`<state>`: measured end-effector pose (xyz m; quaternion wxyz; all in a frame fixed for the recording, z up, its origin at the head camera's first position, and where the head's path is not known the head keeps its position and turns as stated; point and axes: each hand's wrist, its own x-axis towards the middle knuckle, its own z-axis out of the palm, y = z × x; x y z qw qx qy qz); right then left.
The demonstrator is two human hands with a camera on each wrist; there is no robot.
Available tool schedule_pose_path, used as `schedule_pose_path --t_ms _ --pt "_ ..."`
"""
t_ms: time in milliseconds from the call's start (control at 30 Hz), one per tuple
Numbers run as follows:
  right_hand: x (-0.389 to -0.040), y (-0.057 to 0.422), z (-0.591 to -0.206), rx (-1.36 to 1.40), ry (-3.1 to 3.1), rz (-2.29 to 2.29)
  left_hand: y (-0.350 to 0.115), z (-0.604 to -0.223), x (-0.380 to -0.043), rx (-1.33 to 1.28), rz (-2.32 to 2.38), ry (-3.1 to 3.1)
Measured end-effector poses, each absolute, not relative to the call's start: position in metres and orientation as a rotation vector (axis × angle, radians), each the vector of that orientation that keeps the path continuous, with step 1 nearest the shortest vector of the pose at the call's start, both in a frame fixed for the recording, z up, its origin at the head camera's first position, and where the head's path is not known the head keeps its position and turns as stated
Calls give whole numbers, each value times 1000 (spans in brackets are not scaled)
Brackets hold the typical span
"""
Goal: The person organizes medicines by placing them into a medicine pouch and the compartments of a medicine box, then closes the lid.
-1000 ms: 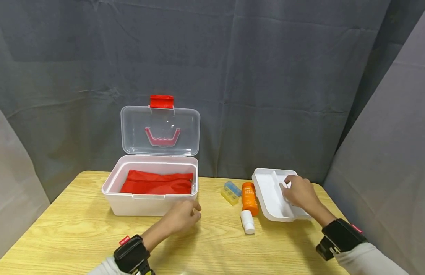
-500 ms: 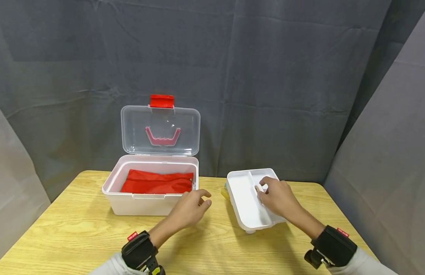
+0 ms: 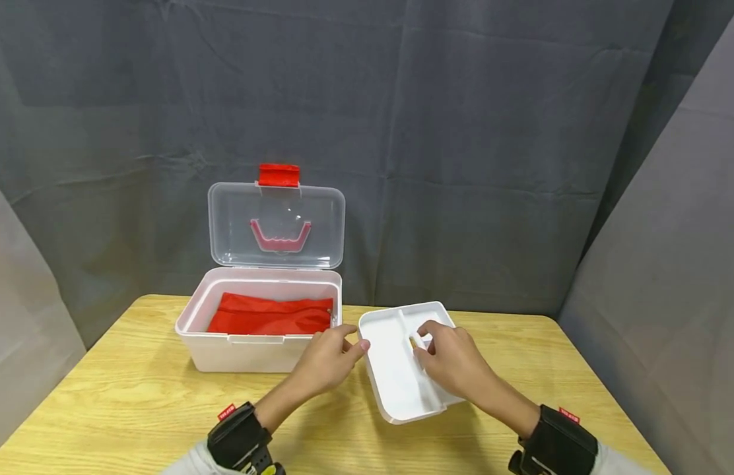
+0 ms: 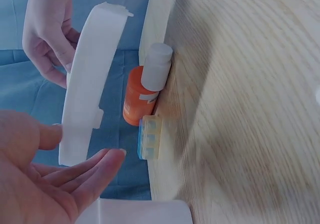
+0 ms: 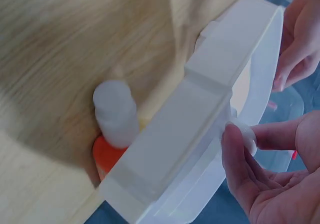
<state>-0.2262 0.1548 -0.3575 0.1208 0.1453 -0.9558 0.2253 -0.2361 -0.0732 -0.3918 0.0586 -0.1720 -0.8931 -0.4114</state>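
Observation:
Above the table, my right hand pinches the small central handle of a white divided tray between thumb and fingers. The tray is tilted, its shallow compartments facing up. My left hand is at the tray's near-left corner. In the left wrist view, the left thumb is right at the rim while the straight fingers reach beneath the tray. Left of it stands a white box with its clear lid raised and a red zipped pouch inside.
Behind and below the tray, a white bottle, an orange bottle and a blue-and-yellow pill organizer stand on the wooden table. The tray hides them in the head view. Grey cloth hangs behind the table.
The tray has moved left in my right hand, passing over the bottles and pill organizer toward the box. My left hand has shifted slightly right and up, its thumb reaching the tray's rim.

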Motion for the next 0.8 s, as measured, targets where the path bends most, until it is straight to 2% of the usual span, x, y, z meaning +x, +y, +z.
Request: schedule_pose_path --t_ms 433,800 --pt "-211 137 -372 466 -2838 995 -92 -390 -227 -582 -1280 -2737" --pt "-208 132 -380 559 -2890 1079 -100 -395 -223 -545 -1346 -2809"
